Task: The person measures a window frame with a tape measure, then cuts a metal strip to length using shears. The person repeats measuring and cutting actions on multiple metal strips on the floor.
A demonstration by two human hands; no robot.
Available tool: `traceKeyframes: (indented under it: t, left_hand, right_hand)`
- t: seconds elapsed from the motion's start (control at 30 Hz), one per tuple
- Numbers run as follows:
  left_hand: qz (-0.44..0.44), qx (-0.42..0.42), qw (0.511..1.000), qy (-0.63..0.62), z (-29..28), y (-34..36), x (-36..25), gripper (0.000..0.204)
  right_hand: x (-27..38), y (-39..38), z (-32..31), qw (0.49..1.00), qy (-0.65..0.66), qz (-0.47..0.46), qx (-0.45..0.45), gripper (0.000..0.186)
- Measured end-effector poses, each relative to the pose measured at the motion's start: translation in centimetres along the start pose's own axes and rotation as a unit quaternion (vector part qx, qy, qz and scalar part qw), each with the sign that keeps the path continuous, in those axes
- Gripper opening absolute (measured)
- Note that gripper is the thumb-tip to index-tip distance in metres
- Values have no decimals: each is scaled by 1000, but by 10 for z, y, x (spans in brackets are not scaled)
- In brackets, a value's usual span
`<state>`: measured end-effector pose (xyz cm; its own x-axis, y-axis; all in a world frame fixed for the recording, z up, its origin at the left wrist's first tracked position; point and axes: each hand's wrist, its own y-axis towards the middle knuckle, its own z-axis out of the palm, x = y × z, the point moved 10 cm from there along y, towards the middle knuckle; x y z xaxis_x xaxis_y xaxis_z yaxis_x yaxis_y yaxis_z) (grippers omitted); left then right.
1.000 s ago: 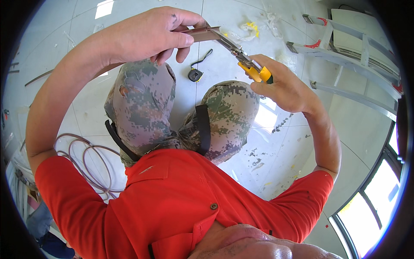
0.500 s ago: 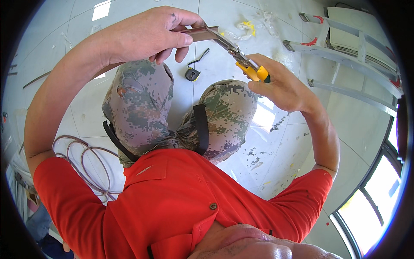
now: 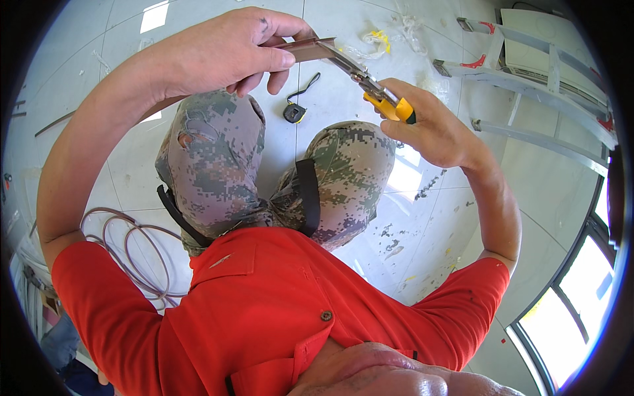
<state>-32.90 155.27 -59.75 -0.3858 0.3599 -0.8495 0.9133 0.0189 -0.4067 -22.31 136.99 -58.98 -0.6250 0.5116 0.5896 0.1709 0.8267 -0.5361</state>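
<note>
My left hand (image 3: pixel 257 49) is closed around a brown trim strip (image 3: pixel 310 51), thumb on its near face, fingers behind. This end of the strip is channel-shaped; the rest runs back under my left forearm. My right hand (image 3: pixel 429 125) grips tin snips with yellow handles (image 3: pixel 391 109). Their metal jaws (image 3: pixel 340 58) meet the strip's right end, some way beyond my left fingertips. How deep the blades sit in the strip is hard to make out. Below the snips, on the floor between my knees, lies a black tape measure (image 3: pixel 294 113) with a wrist strap.
An aluminium ladder (image 3: pixel 528 79) lies at the far right. Coiled brown strip or hose (image 3: pixel 132 247) rests on the tiled floor to my left. Crumpled clear plastic with yellow bits (image 3: pixel 380 43) lies beyond the snips. Dark debris (image 3: pixel 393 241) is scattered by my right knee.
The snips and my right hand have shifted very slightly, with the jaws still at the strip's end. My left hand holds the strip in nearly the same place.
</note>
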Motion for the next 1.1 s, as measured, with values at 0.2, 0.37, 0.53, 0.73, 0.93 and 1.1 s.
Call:
traceKeyframes:
  t: [0.2,0.37,0.53,0.73,0.93,1.1]
  left_hand:
    - [9,18,1000,-1,1,3,-2,49]
    - [20,34,999,-15,5,1,2,52]
    - [18,44,999,-19,6,1,4,54]
    - [12,58,998,-35,11,-4,0,54]
    - [-12,51,997,-62,7,-6,-3,53]
    - [-8,32,999,-28,-10,-3,4,38]
  right_hand:
    - [1,3,3,1000,-5,19,-2,33]
    - [2,2,6,1000,-8,-2,-25,27]
    - [-1,5,9,999,-21,-2,-33,26]
    - [-2,7,14,999,-1,1,-40,24]
    - [-18,11,14,994,71,-18,-80,28]
    - [-50,11,-5,973,178,29,-146,35]
